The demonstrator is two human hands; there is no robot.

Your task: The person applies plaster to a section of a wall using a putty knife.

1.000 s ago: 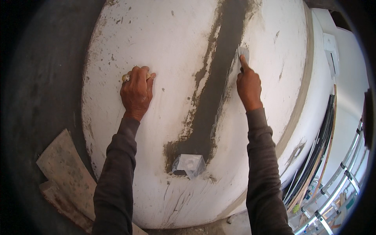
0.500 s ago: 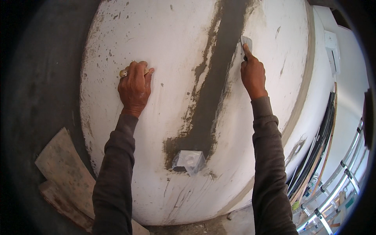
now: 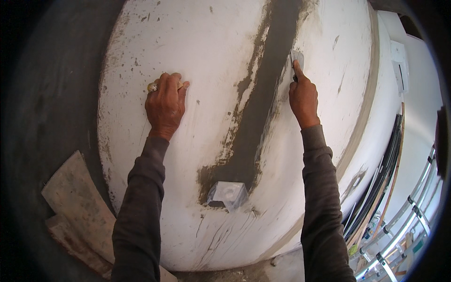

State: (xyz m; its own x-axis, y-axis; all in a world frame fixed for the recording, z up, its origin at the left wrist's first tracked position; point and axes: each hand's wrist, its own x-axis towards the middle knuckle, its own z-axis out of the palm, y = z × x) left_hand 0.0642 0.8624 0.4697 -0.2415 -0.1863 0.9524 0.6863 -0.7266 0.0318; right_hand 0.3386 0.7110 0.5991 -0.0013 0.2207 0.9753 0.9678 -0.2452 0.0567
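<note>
The scraper (image 3: 297, 60) lies with its small metal blade flat against the white wall (image 3: 188, 51), at the right edge of the grey mortar strip (image 3: 263, 103) that runs down the wall from the top of the view. The right hand (image 3: 303, 96) grips the scraper's handle with fingers curled shut round it, the forefinger stretched up along the back of the blade (most of the handle is hidden inside the fist).

The strip widens toward its lower end, where a white square box (image 3: 228, 194) is set into the wall, wet grey mortar smeared round it.

Well to the left of the strip, the left hand (image 3: 164, 105) rests against the bare wall, knuckles up, fingers bent and closed on something small and tan at the fingertips; what it is cannot be told. A ring (image 3: 153, 87) shows on one finger. Both forearms wear dark sleeves.

At lower left, rough boards (image 3: 75, 207) lie against a dark surface. At the right, past the wall's edge, dark cables (image 3: 383, 174) hang, and metal scaffold tubes (image 3: 413, 202) cross lower down.
</note>
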